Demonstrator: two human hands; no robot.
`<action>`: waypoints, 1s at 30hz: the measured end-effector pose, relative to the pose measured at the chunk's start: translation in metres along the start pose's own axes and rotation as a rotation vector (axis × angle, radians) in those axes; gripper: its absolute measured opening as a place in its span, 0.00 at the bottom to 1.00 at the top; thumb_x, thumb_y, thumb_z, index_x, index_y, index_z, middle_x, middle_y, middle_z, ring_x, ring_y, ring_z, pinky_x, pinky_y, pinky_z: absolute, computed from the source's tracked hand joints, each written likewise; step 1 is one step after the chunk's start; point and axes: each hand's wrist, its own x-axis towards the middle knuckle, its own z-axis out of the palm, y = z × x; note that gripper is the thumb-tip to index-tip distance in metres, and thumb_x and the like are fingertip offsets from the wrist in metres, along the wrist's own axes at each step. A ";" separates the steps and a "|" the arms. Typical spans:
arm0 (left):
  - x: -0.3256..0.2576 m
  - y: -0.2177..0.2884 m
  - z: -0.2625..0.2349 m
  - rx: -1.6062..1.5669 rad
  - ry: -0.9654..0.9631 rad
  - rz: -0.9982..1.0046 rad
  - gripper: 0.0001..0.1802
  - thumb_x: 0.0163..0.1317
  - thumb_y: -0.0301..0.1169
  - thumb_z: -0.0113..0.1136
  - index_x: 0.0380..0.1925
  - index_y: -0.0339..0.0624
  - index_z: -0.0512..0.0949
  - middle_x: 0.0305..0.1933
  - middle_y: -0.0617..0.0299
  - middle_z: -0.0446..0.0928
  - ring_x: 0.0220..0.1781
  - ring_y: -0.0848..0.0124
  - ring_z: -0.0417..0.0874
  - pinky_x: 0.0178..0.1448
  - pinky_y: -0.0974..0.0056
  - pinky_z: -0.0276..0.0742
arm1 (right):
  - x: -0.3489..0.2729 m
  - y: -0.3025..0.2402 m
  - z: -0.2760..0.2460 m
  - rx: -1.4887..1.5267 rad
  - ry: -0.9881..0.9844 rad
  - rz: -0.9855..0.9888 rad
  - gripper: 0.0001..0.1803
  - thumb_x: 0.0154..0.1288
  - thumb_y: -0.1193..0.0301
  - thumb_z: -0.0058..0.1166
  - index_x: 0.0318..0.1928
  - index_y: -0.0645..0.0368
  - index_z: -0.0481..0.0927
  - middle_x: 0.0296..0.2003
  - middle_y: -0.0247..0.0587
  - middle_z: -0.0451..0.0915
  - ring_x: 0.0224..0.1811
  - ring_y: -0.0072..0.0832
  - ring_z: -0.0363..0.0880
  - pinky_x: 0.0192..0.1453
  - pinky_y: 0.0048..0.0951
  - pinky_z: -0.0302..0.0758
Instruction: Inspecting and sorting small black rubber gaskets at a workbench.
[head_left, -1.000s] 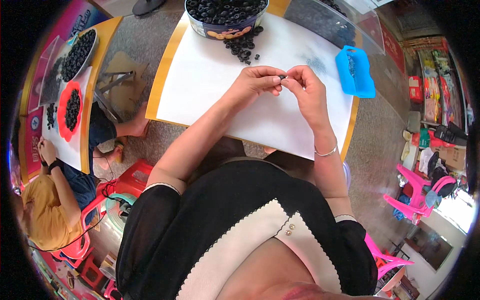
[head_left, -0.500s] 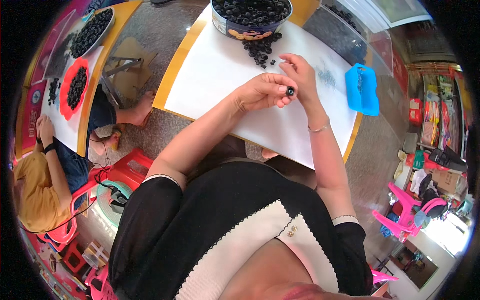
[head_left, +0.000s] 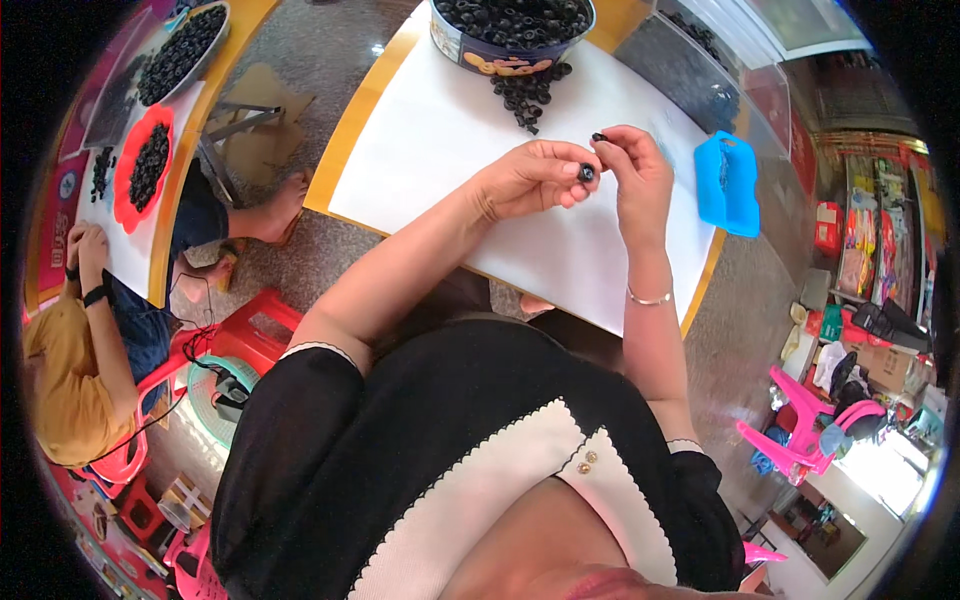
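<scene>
My left hand (head_left: 530,178) pinches a small black ring-shaped part (head_left: 586,173) between thumb and fingertips. Close against it, my right hand (head_left: 632,172) holds another tiny black piece (head_left: 598,137) at its fingertips. Both hands hover above a white sheet (head_left: 450,140) on the wooden table (head_left: 345,135). A round tin (head_left: 512,35) full of small black parts stands at the far edge, with a loose pile of the same parts (head_left: 525,92) spilled in front of it.
A blue plastic tray (head_left: 727,182) lies to the right of my hands. At the left, another person in a yellow shirt (head_left: 65,375) sits at a second table with a red tray (head_left: 145,165) of black parts. Pink and red stools stand around.
The hands have stayed together over the white sheet; the left fingers have turned the black ring-shaped part toward the right hand. The view has shifted slightly downward.
</scene>
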 end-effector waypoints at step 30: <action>-0.007 -0.025 0.081 0.327 0.398 0.020 0.12 0.60 0.26 0.60 0.42 0.31 0.76 0.36 0.54 0.79 0.33 0.69 0.82 0.39 0.67 0.82 | -0.093 -0.039 -0.030 -0.084 0.132 -0.199 0.08 0.61 0.80 0.55 0.42 0.66 0.78 0.34 0.35 0.80 0.35 0.19 0.78 0.42 0.19 0.75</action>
